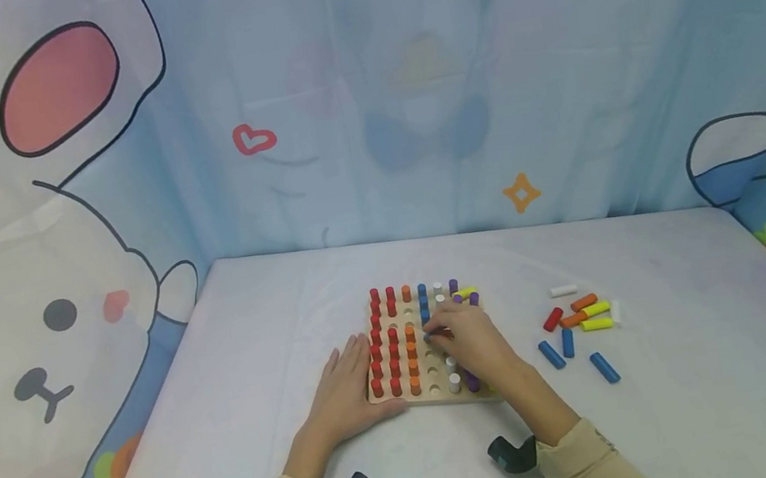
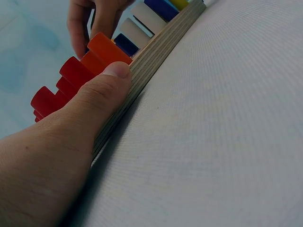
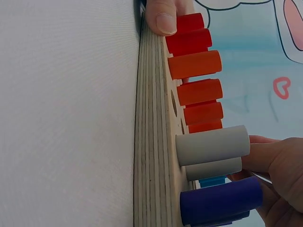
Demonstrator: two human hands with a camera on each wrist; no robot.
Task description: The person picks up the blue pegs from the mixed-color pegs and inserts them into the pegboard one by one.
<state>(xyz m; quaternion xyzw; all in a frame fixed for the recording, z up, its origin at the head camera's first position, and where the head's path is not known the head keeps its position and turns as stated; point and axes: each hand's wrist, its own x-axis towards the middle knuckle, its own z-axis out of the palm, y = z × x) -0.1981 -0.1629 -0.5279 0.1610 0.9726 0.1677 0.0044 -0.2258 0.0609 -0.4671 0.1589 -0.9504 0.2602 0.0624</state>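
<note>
A wooden pegboard [image 1: 430,394], made of layered plywood whose edge shows thin pale and dark plies in the wrist views, lies flat on the white cloth-covered table [image 1: 242,398], near its middle and just in front of the person. Round holes in the board hold upright cylindrical pegs sorted by colour in columns: red pegs [image 1: 383,340] at the left, orange pegs [image 1: 412,357] beside them, then blue pegs [image 1: 423,300], white pegs [image 1: 455,379] and purple pegs [image 1: 471,381] toward the right; several holes between orange and white stand unfilled. The pegs are smooth, matt and flat-topped. The left hand [image 1: 348,393] lies flat on the table against the board's left near corner, fingers straight and the thumb pressed to the plywood edge. The right hand [image 1: 468,339] rests over the middle of the board with fingers curled down among the pegs; whether it pinches a peg cannot be told. Loose pegs [image 1: 579,320] in white, orange, red, yellow and blue lie scattered on their sides on the table to the right, well apart from the board. The tablecloth shows a fine woven texture.
</note>
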